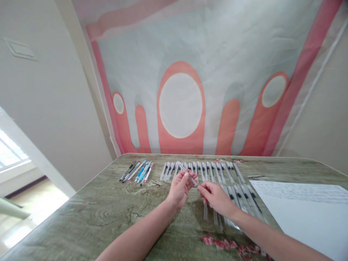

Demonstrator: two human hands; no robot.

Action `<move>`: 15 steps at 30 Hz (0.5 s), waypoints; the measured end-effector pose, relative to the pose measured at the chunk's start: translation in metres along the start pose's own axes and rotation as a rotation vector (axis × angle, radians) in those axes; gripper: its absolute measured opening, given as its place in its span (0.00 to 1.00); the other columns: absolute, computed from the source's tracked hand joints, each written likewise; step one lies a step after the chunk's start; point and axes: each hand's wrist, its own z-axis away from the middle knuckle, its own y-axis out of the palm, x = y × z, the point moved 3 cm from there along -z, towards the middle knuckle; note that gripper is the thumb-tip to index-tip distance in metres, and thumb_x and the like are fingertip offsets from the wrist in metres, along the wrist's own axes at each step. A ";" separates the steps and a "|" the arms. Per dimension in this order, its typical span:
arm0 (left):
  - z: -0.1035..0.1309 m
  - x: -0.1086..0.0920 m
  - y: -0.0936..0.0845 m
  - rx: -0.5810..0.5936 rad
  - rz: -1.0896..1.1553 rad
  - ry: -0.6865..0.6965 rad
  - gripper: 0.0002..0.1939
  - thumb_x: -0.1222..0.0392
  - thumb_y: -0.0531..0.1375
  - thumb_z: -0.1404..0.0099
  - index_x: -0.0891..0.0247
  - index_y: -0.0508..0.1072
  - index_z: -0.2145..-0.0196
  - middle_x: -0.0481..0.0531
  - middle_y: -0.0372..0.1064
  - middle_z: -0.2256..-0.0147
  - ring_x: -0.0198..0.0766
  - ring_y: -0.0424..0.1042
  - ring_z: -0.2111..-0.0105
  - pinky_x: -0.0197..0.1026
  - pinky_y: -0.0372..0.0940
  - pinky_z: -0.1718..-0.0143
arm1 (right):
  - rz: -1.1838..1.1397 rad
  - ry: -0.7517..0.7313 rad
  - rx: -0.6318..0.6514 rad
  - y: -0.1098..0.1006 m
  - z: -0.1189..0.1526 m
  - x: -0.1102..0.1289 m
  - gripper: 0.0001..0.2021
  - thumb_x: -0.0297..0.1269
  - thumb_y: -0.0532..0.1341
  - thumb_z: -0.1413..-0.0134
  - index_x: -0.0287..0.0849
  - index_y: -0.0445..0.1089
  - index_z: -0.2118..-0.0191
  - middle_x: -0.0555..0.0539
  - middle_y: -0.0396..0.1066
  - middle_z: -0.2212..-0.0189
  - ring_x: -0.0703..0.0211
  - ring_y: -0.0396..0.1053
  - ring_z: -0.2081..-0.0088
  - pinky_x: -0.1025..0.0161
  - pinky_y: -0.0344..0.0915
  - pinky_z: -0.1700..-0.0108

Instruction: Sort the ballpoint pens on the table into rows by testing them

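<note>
Near the middle of the table, my left hand (181, 189) is closed around a slim clear pen (187, 173), which slants from upper left to lower right. My right hand (216, 197) pinches at the pen's lower right end, its fingertips close to my left fingers. Behind my hands lies a long row of clear tubes with black parts (209, 172), side by side. A second group of similar tubes (246, 195) lies to the right, partly hidden by my right hand and forearm. More clear tube ends show below my right hand.
Several coloured and dark pens (140, 172) lie at the back left of the wood-patterned table (108, 221). A white sheet with handwriting (307, 210) is at the right. A wall covering with pink shapes stands behind the table.
</note>
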 end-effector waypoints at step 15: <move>-0.001 0.000 -0.002 -0.007 0.038 0.030 0.11 0.61 0.59 0.45 0.63 0.61 0.65 0.53 0.69 0.64 0.38 0.68 0.59 0.45 0.59 0.53 | -0.034 -0.019 -0.005 -0.002 -0.002 -0.003 0.20 0.51 0.47 0.47 0.39 0.64 0.73 0.51 0.66 0.82 0.67 0.59 0.85 0.70 0.55 0.84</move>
